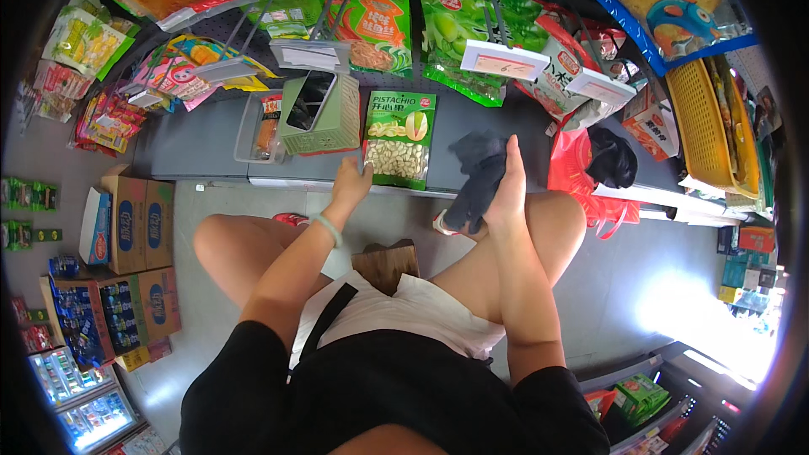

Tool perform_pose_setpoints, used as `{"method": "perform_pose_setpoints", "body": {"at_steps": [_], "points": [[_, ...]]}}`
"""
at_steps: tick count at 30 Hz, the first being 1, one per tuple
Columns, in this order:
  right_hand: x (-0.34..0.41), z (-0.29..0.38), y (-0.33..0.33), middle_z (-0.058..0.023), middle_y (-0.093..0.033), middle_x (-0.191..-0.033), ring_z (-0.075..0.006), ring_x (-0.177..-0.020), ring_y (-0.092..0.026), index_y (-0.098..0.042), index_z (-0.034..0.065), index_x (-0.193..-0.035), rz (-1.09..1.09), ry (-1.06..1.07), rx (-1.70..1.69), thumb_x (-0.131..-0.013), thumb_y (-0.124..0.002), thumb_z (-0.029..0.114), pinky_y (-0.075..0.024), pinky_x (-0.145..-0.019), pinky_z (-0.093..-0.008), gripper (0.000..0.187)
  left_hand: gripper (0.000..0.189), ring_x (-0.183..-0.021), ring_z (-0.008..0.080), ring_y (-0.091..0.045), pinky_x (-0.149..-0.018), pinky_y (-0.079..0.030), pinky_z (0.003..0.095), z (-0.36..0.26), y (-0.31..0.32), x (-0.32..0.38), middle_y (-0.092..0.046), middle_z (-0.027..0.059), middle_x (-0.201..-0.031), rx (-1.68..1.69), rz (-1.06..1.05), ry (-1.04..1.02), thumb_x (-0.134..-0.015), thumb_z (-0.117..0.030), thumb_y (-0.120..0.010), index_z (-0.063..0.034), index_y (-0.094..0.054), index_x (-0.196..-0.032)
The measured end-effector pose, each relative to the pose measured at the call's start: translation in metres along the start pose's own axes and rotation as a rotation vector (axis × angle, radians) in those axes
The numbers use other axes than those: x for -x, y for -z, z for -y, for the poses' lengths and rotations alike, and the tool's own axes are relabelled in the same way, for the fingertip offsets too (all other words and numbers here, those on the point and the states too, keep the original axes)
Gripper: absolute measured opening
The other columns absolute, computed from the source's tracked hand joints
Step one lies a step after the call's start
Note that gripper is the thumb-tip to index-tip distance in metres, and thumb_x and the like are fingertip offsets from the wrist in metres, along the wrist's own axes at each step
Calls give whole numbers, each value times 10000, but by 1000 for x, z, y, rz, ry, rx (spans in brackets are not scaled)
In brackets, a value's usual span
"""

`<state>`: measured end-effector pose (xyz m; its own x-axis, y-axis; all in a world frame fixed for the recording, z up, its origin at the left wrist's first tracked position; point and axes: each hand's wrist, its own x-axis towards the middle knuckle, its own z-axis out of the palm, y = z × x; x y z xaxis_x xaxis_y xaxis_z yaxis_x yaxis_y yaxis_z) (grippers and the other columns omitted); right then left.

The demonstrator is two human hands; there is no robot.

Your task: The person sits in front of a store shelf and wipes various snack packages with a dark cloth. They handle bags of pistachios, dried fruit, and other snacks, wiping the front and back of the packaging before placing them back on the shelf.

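My right hand (507, 193) holds a dark grey cloth (478, 177) above the front edge of the grey metal shelf (303, 166). My left hand (352, 182), a pale bangle on its wrist, is at the lower left corner of a green pistachio bag (399, 139); its fingers are bent, and whether they grip the bag is unclear. The bag lies on the shelf. Left of it a black-screened smartphone (311, 100) rests on an upturned-looking green plastic basket (328, 120). Beside the basket stands a clear plastic container (251, 133) with a packaged snack inside.
Snack bags (379, 19) hang on hooks with price-tag holders (504, 63) above the shelf. At right are a red bag (571, 158), a black cloth item (612, 158) and a yellow basket (701, 120). Cardboard boxes (129, 227) stand on the floor at left; a wooden stool (387, 265) is beneath me.
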<state>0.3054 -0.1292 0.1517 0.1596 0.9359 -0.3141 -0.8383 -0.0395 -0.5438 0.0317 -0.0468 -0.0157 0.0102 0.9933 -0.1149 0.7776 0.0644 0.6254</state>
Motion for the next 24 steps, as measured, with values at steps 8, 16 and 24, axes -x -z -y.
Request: {"method": "perform_pose_setpoints", "body": {"at_steps": [8, 16, 24], "points": [[-15, 14, 17, -135, -629, -1140, -278, -1050, -572, -605, 19, -1112, -6, 112, -306, -978, -385, 418, -422, -957, -405, 475, 727, -1075, 349, -596, -895, -463, 421, -6, -27, -45, -608, 244, -1133, -202, 219, 336, -737, -529, -689, 51, -472, -1118], [-18, 7, 11, -136, -638, -1115, -278, -1012, -583, -608, 14, -1107, -45, 61, -281, -982, -381, 395, -440, -924, -397, 461, 545, -938, 197, -637, -809, -496, 310, 0, -33, -54, -639, 147, -1085, 498, 466, 281, -705, -298, -797, 13, -574, -1093], [-11, -32, -6, -104, -612, -1098, -225, -1004, -565, -586, 20, -1110, -135, 177, 297, -977, -439, 414, -437, -905, -358, 441, 433, -939, 238, -640, -791, -547, 362, -81, 57, 32, -611, 119, -1097, 1340, 505, 463, -770, -11, -630, -15, -503, -1184]]}}
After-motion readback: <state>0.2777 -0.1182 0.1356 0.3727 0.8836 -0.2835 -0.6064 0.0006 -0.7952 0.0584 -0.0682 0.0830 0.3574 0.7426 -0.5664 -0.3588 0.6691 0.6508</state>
